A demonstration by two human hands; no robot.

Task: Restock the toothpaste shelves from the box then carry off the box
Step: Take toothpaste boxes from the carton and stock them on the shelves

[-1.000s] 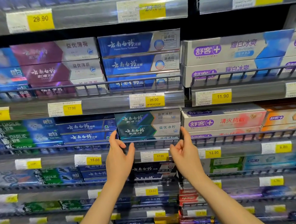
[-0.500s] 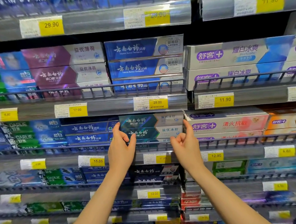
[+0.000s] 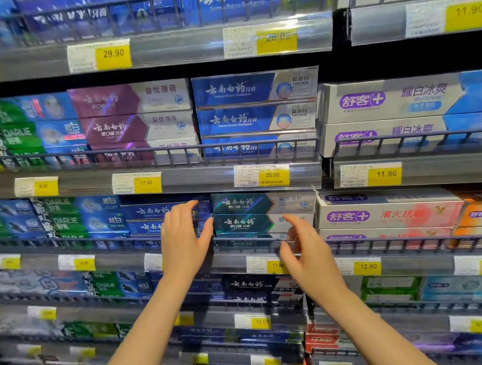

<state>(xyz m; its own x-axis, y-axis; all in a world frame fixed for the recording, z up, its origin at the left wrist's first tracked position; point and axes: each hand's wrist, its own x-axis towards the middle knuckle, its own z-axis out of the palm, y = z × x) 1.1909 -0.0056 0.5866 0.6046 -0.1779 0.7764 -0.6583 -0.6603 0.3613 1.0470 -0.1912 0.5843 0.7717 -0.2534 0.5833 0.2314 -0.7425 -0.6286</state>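
Note:
A stack of teal toothpaste boxes (image 3: 244,213) lies on the middle shelf behind a wire rail (image 3: 249,239). My left hand (image 3: 185,239) is raised at the stack's left end with straight fingers, its thumb close to the lower box's corner, and holds nothing. In front of the right part of the lower teal box my right hand (image 3: 306,251) hovers with loosely curled fingers, also holding nothing. The supply box is out of view.
Blue toothpaste boxes (image 3: 151,216) sit left of the teal stack and white-and-red ones (image 3: 388,212) to its right. More rows fill the shelf above (image 3: 255,105) and those below. Each shelf edge carries yellow price tags (image 3: 272,176).
The view has tilted up and closer to the shelves. Both hands have come off the ends of the teal stack; the right hand has shifted left across its front.

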